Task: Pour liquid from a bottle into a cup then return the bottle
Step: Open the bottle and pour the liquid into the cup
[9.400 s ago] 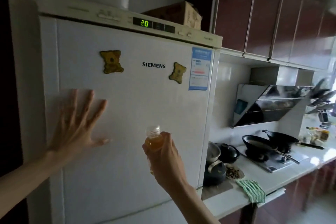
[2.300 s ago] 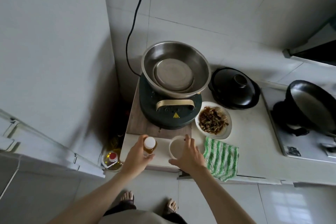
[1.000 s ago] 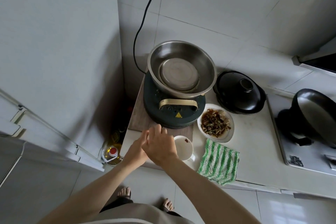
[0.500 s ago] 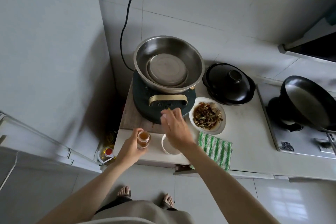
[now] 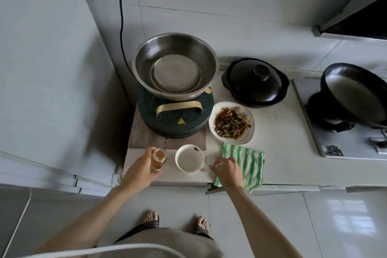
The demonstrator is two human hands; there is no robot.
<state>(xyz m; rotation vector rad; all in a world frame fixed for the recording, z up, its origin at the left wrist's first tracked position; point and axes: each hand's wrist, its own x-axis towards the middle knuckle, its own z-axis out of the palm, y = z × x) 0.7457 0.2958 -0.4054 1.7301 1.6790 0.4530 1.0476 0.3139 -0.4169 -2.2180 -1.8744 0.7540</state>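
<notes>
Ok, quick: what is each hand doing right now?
Left hand: grips the uncapped bottle, upright beside the cup.
Right hand: fingers curled by the cup's handle; any hold cannot be told.

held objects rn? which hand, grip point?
Left hand grips the bottle round its body, mouth uncapped. Right hand is by the cup handle; contents unclear.

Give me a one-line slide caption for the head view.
Left hand holds the uncapped bottle beside the white cup; right hand at its handle.

Sitting on the counter are one bottle (image 5: 158,159), one cup (image 5: 189,161), one steel basin (image 5: 175,65), one lidded black pot (image 5: 255,83), one food plate (image 5: 232,122), one striped cloth (image 5: 248,163) and one pan (image 5: 356,94).
</notes>
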